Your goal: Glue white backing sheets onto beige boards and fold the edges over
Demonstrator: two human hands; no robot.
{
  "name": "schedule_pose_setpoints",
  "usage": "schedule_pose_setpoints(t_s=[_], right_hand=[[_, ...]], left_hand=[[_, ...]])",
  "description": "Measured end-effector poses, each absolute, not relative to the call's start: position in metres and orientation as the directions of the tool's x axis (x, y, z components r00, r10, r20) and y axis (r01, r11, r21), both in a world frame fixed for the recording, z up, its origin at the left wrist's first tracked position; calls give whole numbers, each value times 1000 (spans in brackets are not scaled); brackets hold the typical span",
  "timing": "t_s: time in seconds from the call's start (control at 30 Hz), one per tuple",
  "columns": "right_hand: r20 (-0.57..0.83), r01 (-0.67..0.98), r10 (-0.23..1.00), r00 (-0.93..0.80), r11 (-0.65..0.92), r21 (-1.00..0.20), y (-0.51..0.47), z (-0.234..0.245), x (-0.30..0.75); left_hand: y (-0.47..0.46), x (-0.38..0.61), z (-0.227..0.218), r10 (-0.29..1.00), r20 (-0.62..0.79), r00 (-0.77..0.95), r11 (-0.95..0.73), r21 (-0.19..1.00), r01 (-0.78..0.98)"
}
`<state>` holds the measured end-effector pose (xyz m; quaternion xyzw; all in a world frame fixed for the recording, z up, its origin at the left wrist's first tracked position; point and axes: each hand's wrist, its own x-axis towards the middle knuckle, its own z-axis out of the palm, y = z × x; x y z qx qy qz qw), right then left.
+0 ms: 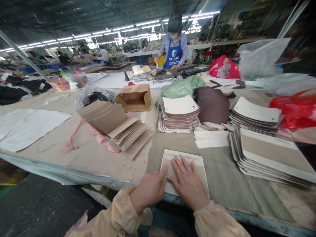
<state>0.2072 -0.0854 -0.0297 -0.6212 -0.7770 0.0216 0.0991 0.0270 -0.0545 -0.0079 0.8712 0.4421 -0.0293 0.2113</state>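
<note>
1. Nearest, at the table [222, 184] edge, a flat panel [195, 161] lies just in front of the person, beige in the middle with a white border.
2. Both hands rest on it: the right hand [189, 182] lies flat, fingers spread, pressing down; the left hand [149, 187] is loosely curled at the panel's left edge, thumb touching the right hand.
3. To the right, a fanned stack of like panels [271, 154]; to the left, a slumped pile of brown card pieces [118, 128].
4. Further back, a stack of white curved pieces [179, 113], a dark brown piece [213, 105] beside it, and an open carton [134, 97].
5. Farthest, a person in a blue apron [174, 49] works at another table.
</note>
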Motion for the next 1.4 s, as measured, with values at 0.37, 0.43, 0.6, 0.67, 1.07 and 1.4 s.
schedule_pose_setpoints(t_s=[0.37,0.43,0.6,0.67,1.07,1.4], right_hand=[[113,958,973,-203,221,-182,-80,-31,204],[117,957,971,-207,226,-185,-79,-31,204],[132,954,968,-213,235,-184,-79,-31,204],[139,954,967,-213,236,-183,-79,-32,203],[163,942,968,-189,225,-247,-79,-34,203],[156,957,983,-94,133,-258,-87,-27,211]], left_hand=[[-55,27,-7,758,-234,609,-520,348,780],[-55,27,-6,756,-236,611,-519,353,779],[-55,27,-7,754,-240,611,-517,356,779],[-55,27,-8,753,-241,612,-519,354,778],[-53,29,-7,750,-268,605,-516,336,788],[-51,29,-11,758,-284,587,-492,341,801]])
